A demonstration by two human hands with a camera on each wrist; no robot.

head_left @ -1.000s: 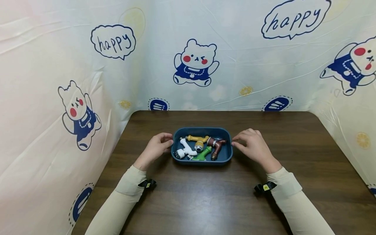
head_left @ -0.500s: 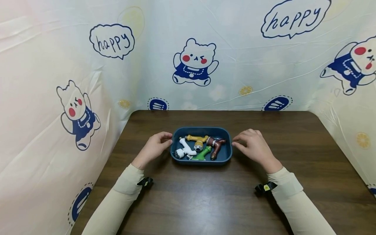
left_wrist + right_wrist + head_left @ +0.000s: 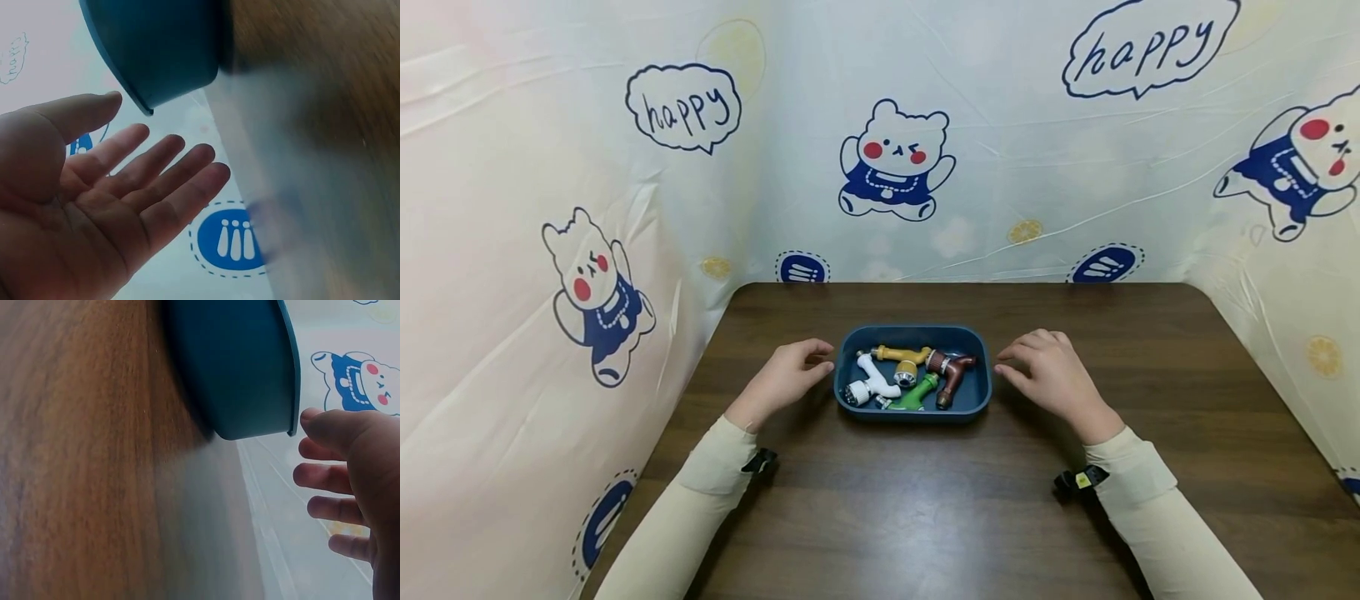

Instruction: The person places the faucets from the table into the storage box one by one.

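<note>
A dark blue tray [image 3: 913, 417] stands on the table with several small faucets inside. A white faucet [image 3: 875, 380] lies at its left and a yellow faucet [image 3: 904, 357] at the back. The green faucet [image 3: 916, 395] is at the front, the brown faucet [image 3: 952, 375] at the right. My left hand [image 3: 782, 379] is just left of the tray, apart from it, its fingers relaxed and holding nothing. On the other side, my right hand [image 3: 1051, 375] hovers close to the tray's right end with loose fingers. Both wrist views show the tray's outer wall [image 3: 162, 50] beyond the fingertips.
The brown wooden table [image 3: 917, 500] extends around the tray. Behind and beside it hangs a pale curtain [image 3: 1000, 167] printed with bears and words. Each wrist carries a small black camera [image 3: 1081, 481].
My left hand has drawn slightly left, away from the tray, widening the gap. The right hand has barely moved. The tray and faucets stay in place.
</note>
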